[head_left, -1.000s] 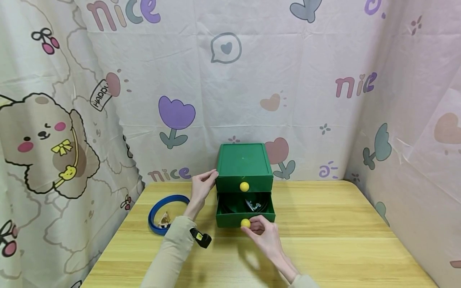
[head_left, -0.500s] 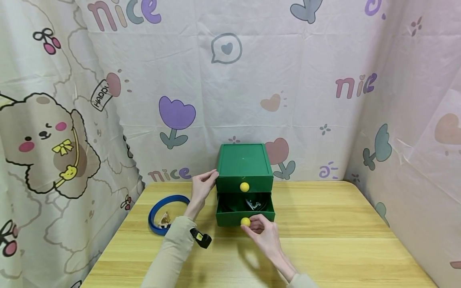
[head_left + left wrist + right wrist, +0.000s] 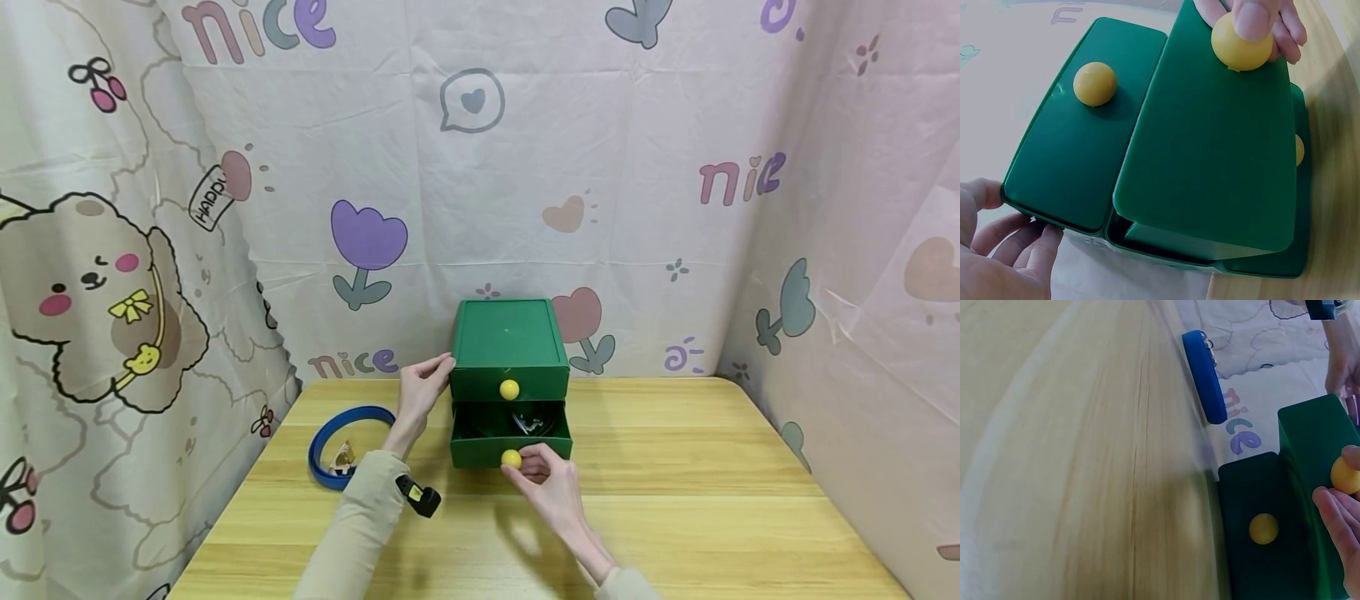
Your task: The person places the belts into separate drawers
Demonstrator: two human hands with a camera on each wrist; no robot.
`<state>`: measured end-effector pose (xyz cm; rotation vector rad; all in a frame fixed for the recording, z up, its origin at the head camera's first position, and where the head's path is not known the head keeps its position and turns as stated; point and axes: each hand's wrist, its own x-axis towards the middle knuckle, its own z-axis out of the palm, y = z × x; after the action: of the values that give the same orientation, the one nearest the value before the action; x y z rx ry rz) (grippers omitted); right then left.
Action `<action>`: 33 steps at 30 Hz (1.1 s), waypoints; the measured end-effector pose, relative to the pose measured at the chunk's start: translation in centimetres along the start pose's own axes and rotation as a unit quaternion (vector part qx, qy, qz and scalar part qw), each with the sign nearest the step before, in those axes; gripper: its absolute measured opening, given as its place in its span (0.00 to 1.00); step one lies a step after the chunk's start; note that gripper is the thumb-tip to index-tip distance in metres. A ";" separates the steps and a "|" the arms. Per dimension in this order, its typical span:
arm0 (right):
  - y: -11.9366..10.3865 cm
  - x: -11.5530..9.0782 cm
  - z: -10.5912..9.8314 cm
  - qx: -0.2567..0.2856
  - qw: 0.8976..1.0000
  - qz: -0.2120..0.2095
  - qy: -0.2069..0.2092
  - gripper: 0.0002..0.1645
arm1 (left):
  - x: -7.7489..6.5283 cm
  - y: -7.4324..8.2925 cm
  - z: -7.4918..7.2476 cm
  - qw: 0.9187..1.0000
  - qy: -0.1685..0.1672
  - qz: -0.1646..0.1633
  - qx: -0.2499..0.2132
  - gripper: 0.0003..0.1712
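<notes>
A green drawer cabinet (image 3: 507,333) with round yellow knobs stands at the back middle of the table. Its middle drawer (image 3: 472,453) is pulled partly out; a shiny metal item (image 3: 528,424) and something dark lie inside, too shaded to name. My right hand (image 3: 551,487) pinches that drawer's yellow knob (image 3: 1241,47) between thumb and fingers. With thumb on top and fingertips against the side, my left hand (image 3: 422,392) holds the cabinet's upper front left corner, as the left wrist view (image 3: 1010,250) confirms. Both the top drawer (image 3: 1079,144) and the bottom drawer (image 3: 1254,487) are closed.
Left of the cabinet a blue belt (image 3: 321,442) lies coiled in a ring, its gold buckle (image 3: 342,457) inside the loop, partly behind my left sleeve. A printed curtain (image 3: 480,208) hangs close behind the cabinet and along both sides of the wooden table (image 3: 675,483).
The middle drawer has slid slightly inward, with my right hand still on its knob. My left hand stays in place on the cabinet corner.
</notes>
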<state>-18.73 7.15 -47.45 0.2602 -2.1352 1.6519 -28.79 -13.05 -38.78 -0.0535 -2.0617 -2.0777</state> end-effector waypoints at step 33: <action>1.3 0.9 0.3 0.033 0.999 0.021 -0.004 0.13 | 0.0 0.1 0.1 1.000 0.007 -0.002 -0.003 0.20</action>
<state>-20.14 7.28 -48.25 0.2436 -2.1080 1.7489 -28.82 -12.94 -38.64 -0.0364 -2.0486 -2.0809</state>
